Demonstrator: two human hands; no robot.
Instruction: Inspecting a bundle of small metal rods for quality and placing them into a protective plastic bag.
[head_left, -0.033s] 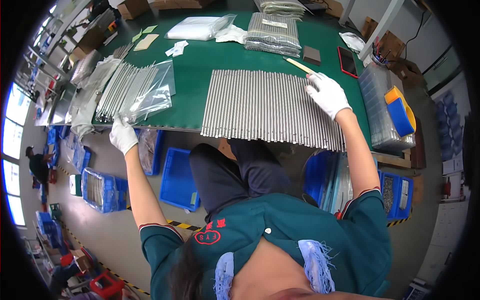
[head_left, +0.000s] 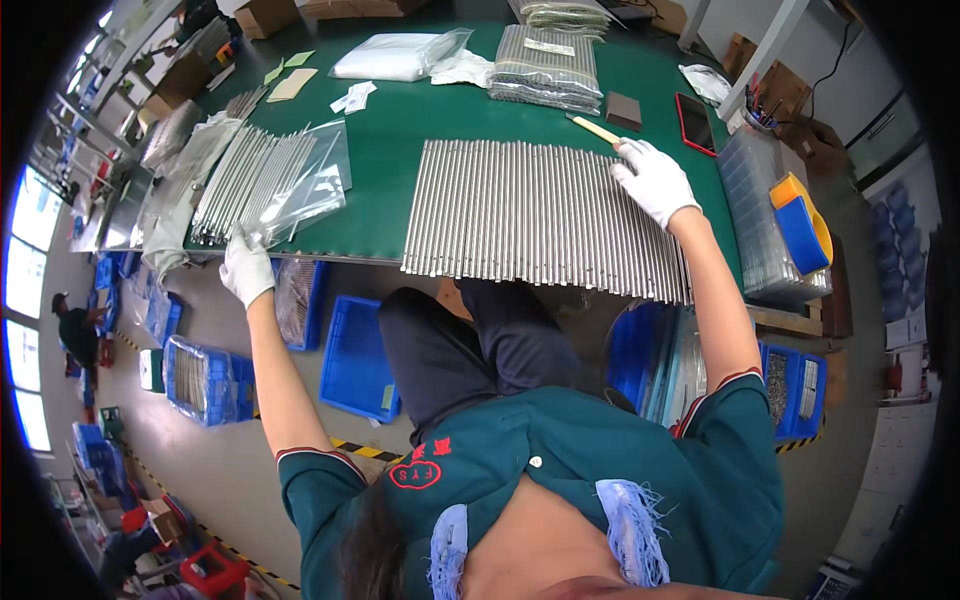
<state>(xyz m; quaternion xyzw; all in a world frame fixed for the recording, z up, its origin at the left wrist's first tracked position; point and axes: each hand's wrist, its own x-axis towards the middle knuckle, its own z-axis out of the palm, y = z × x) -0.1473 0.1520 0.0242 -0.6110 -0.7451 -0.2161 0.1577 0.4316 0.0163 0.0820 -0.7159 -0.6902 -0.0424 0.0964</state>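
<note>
A row of thin metal rods (head_left: pixel 530 210) lies side by side on the green table (head_left: pixel 375 190), their near ends reaching past its front edge. My right hand (head_left: pixel 655 183), in a white glove, rests on the right part of this row with fingers stretched. Its fingertips are by a yellow-handled knife (head_left: pixel 597 129). On the left, more rods (head_left: pixel 245 180) lie in a loose pile, partly under a clear plastic bag (head_left: pixel 318 185). My gloved left hand (head_left: pixel 246 270) is at the near ends of that pile, fingers curled by the bag's corner; what they grip is hidden.
Bagged rods (head_left: pixel 545 70), a white plastic pack (head_left: pixel 395 57) and a phone (head_left: pixel 694 124) lie farther back. A tape roll (head_left: pixel 800 222) sits on clear boxes at the right. Blue bins (head_left: pixel 358 355) stand on the floor below. Another person (head_left: pixel 75 335) is far left.
My right hand has shifted very slightly over the rods. The clear bag by my left hand has changed shape a little; the row of rods stays put.
</note>
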